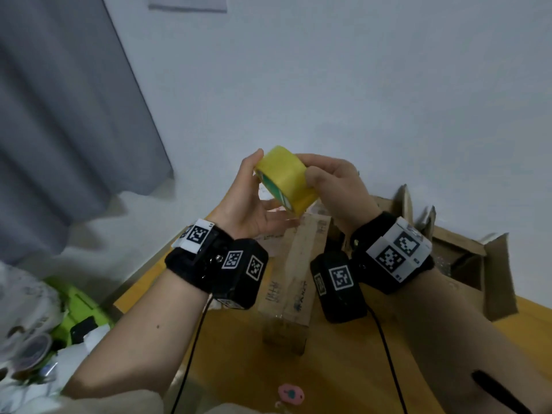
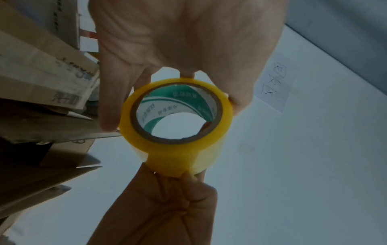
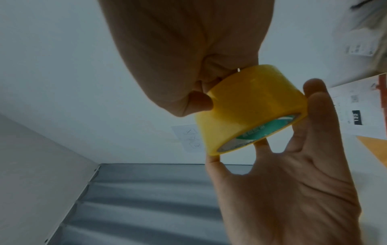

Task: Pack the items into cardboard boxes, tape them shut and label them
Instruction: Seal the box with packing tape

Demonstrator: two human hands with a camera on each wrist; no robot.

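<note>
Pink object [image 1: 290, 394]: it lies on the wooden table [image 1: 239, 369], nearest to you.
Closed box [image 1: 294, 282]: it lies under your wrists with a taped seam; you cannot see inside.
Open box [image 1: 466, 258]: it stands at your right, flaps up; the content is too dark to tell.
Tape roll [image 1: 286, 177]: you hold it in the air above the closed box.
Left hand [image 1: 248, 201]: your fingers grasp the roll at its rim.
Right hand [image 1: 337, 186]: your curled fingers pinch the roll's outer surface.
</note>
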